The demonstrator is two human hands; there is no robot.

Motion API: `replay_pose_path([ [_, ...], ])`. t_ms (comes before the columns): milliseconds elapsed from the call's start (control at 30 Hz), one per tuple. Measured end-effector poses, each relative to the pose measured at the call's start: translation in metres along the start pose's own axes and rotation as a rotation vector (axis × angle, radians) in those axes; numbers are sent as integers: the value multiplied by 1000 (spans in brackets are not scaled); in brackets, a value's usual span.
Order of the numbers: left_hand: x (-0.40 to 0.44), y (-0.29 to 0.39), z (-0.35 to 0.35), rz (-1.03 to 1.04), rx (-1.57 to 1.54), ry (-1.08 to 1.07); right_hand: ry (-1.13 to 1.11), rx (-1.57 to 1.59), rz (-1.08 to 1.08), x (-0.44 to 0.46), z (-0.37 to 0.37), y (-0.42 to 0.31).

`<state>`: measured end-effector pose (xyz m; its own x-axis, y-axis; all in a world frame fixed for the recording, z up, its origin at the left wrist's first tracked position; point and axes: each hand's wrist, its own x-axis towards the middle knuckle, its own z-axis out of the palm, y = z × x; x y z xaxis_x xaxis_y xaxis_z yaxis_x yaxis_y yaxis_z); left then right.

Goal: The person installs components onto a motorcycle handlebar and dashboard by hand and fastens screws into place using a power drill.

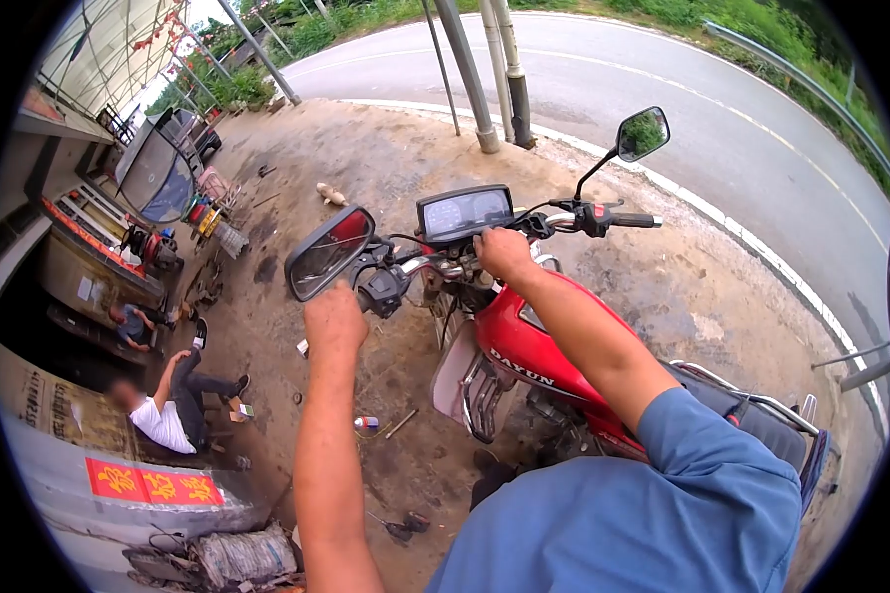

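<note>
On stained ground (405, 168) between curving road (643, 89) and building (44, 484). Looking down at upright motorcycle (509, 331), glossy red, lettered DAYUN. Clenching left handlebar (384, 287) with left hand (334, 318); reaching just below gauges (465, 212) with right hand (502, 254), grip curled, contents hidden.

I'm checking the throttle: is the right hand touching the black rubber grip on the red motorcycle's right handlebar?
Apart. The head view shows the right hand by the black-framed dashboard, with the black rubber grip well out to its right.
</note>
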<state>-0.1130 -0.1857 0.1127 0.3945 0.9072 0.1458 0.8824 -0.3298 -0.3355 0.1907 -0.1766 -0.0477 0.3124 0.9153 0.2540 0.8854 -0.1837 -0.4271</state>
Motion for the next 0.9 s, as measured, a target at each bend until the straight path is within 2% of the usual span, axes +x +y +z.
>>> replay_pose_path([
  [67, -1, 1, 1, -5, 3, -22, -106, 55, 79, 5, -2, -3],
  [133, 0, -1, 1, 2, 4, -34, -131, 188, 279, 12, 3, -6],
  [167, -1, -3, 3, -17, 26, -45, -135, 220, 304, 13, 7, -6],
  [200, 0, -1, 6, -26, 41, -54, -154, 258, 323, 11, 10, -5],
  [300, -4, 1, 6, -9, 53, -25, -257, 164, 200, -17, -27, -16],
  [333, -3, 0, 11, -29, 30, -32, -121, 118, 86, -33, -29, -10],
  [400, -7, 2, 7, -24, 16, -36, 51, 229, -177, -60, -58, 16],
  [467, -7, 3, 9, -35, 5, -53, 285, 221, -82, -86, -119, 45],
  [500, -6, 3, 12, -48, 5, -48, 411, 217, -125, -87, -137, 75],
  [533, -6, 2, 15, -62, 8, -45, 225, 16, 12, -84, -158, 107],
  [600, -4, -1, 24, -74, 13, -60, 288, -131, -40, -74, -166, 170],
  [667, -3, -1, 24, -68, 31, -50, 11, -139, -65, -53, -157, 221],
  [733, -4, 2, 18, -62, 40, -29, -15, -132, -152, -37, -150, 234],
  [800, -4, 6, 13, -56, 56, -17, -209, -50, -21, -24, -142, 240],
  [833, -3, 8, 11, -64, 44, -37, -131, -154, -76, -24, -136, 239],
  [900, -2, 6, 12, -65, 47, -60, -143, -142, -61, -20, -129, 238],
])
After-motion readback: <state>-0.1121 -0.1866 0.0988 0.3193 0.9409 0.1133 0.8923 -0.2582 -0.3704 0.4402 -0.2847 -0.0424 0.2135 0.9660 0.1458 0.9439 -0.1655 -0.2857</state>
